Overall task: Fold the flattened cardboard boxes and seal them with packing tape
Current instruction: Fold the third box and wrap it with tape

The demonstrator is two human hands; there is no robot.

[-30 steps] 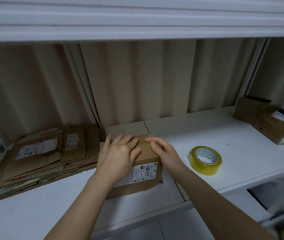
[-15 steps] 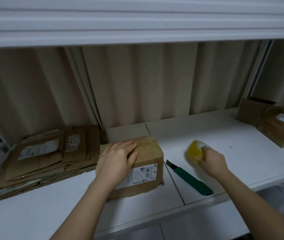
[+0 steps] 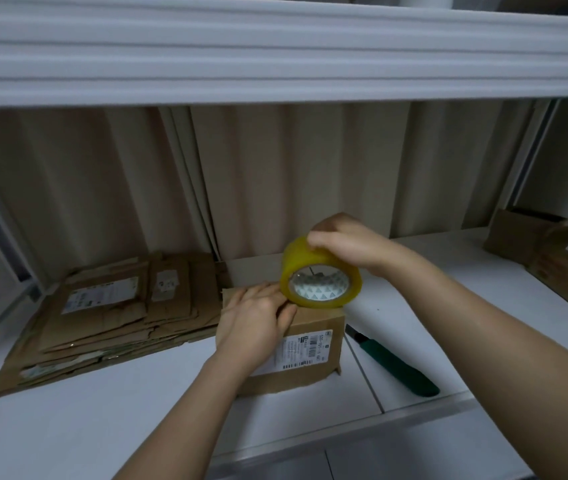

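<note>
- Folded cardboard box stands mid white shelf, shipping label facing the camera.
- Left hand lies flat on the box top, fingers straight, pressing.
- Right hand grasps yellow tape roll from above, roll on edge at the box top.
- Flattened boxes stack lies left of the box.
- Green utility knife lies right of it.
- Two more boxes at far right; contents not visible.
- Beige curtain behind, white upper shelf overhead.
</note>
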